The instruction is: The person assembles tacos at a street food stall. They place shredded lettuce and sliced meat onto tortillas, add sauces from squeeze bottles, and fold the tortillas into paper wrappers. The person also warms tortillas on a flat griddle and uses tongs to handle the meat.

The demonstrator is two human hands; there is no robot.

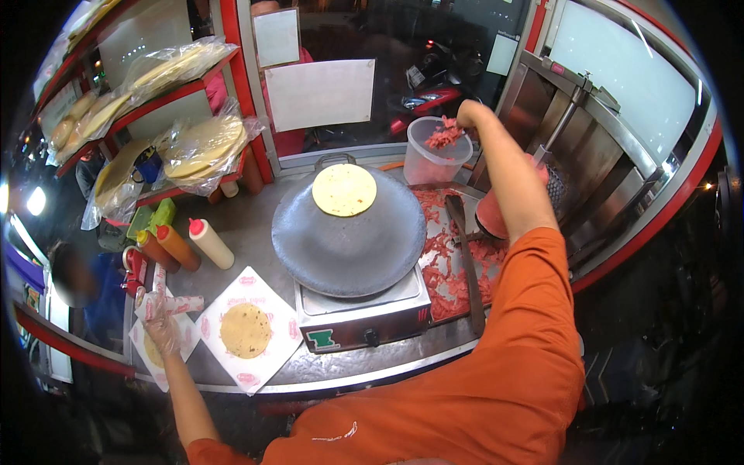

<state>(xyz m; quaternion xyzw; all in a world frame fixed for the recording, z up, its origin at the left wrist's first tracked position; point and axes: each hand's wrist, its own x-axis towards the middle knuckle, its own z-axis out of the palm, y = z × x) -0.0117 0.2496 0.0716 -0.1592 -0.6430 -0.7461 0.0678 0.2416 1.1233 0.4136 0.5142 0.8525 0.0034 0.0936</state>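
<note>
Nearest of all, on the left, a flatbread [151,349] is partly covered by the left hand [163,335], which is clad in a clear glove and stretched toward the far side. A paper-wrapped roll [184,304] is met at its fingers, the long axis laid left to right; whether it is clasped or only touched cannot be told. Just right of that, another flatbread [246,331] is laid flat on a square paper sheet [267,366], one corner of which is pointed nearly straight at the near edge.

Farther in, a big round pan [349,252] is carried by the stove [364,310], and a third flatbread [345,190] is set at the pan's far edge. To the right, a long knife [466,271] is rested over shredded meat [446,302], its length run near to far. Three sauce bottles are stood on the left, the white one [211,244] tilted in view.

And at the far right, a clump of red meat [444,136] is seen at the bare right hand [470,115], over the mouth of a clear tub [426,169]; the fingers are hidden, so their closing cannot be told. The hands are held wide apart.
</note>
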